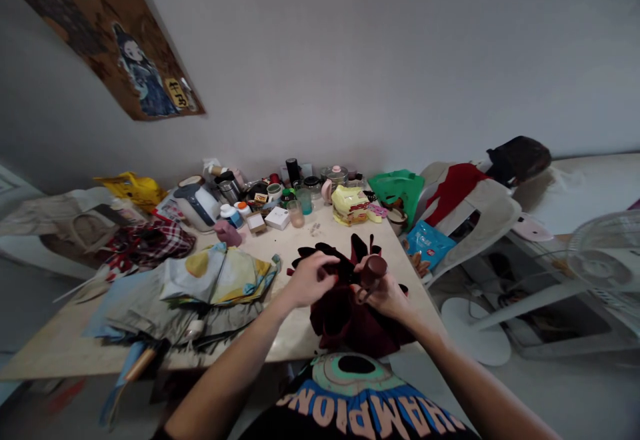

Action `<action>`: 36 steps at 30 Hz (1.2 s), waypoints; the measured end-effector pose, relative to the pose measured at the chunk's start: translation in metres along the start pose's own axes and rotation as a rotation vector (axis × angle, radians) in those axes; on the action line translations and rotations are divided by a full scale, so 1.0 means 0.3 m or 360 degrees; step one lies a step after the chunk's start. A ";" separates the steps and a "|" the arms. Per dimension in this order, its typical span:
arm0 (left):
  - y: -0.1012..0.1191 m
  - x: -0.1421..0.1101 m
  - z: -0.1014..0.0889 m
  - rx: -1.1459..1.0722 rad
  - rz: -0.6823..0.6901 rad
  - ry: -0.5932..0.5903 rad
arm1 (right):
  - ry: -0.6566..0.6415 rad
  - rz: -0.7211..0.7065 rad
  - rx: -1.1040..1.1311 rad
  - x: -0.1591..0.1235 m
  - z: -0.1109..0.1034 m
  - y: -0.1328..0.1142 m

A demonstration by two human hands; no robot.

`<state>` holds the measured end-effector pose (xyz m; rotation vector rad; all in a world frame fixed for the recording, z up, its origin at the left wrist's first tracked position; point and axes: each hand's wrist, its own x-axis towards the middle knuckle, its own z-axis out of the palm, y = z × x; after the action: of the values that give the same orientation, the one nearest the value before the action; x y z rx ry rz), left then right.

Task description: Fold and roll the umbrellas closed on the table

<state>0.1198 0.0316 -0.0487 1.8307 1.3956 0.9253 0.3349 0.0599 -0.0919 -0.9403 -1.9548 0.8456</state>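
Observation:
A dark red umbrella (355, 325) with a brown handle (375, 268) is half folded at the table's front edge, its canopy spread in loose pleats. My right hand (387, 293) is closed around the shaft just below the handle, which points up towards me. At the left side of the pleats, my left hand (313, 279) has its fingers bent and pinched at the dark cloth. The exact bit of fabric between those fingertips is hard to see. To the left lie other folded umbrellas, one with a yellow and white pattern (200, 272) and one grey (145, 300).
Along the wall side of the table (320, 240) stand a kettle (195, 203), bottles, cups, small boxes and a yellow packet (350, 203). A wooden umbrella handle (141, 363) juts over the front edge. On the right are a chair (480, 210) with clothes and a white fan (600, 260).

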 end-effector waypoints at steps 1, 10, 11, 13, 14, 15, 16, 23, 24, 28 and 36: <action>-0.006 0.003 -0.036 0.0027 -0.0011 0.0108 | 0.0024 -0.0024 -0.0034 0.000 -0.001 0.001; -0.084 0.044 -0.076 0.0409 -0.0071 -0.0008 | 0.0021 -0.0097 -0.0081 0.000 0.005 -0.004; -0.079 0.053 -0.057 0.0408 -0.0081 -0.0020 | 0.0019 -0.0091 -0.0092 0.000 0.006 -0.008; -0.065 0.075 -0.024 0.0409 -0.0104 -0.0059 | 0.0010 -0.0082 -0.0123 0.000 0.007 -0.012; -0.058 0.085 -0.011 0.0423 -0.0096 -0.0102 | 0.0003 -0.0068 -0.0136 -0.001 0.008 -0.011; -0.051 0.095 -0.001 0.0446 -0.0068 -0.0157 | -0.0007 -0.0052 -0.0147 -0.002 0.010 -0.007; -0.044 0.102 0.007 0.0472 -0.0018 -0.0213 | -0.0012 -0.0036 -0.0153 -0.003 0.013 -0.002; -0.014 0.098 0.075 0.0291 0.0246 -0.0387 | 0.0071 -0.0036 -0.0211 -0.004 0.026 0.020; -0.017 0.094 0.089 0.0208 0.0211 -0.0373 | 0.0046 -0.0038 -0.0191 -0.001 0.023 0.013; -0.043 0.089 0.138 -0.0315 -0.0024 -0.0274 | -0.0036 -0.0030 -0.0095 0.013 0.001 -0.014; -0.059 0.106 0.146 -0.0608 -0.0148 -0.0076 | -0.0070 0.0050 0.0101 0.037 0.033 0.012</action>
<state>0.1532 0.0632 -0.0824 1.4803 1.1693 1.0136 0.3229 0.0686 -0.0953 -0.9247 -1.9434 0.9482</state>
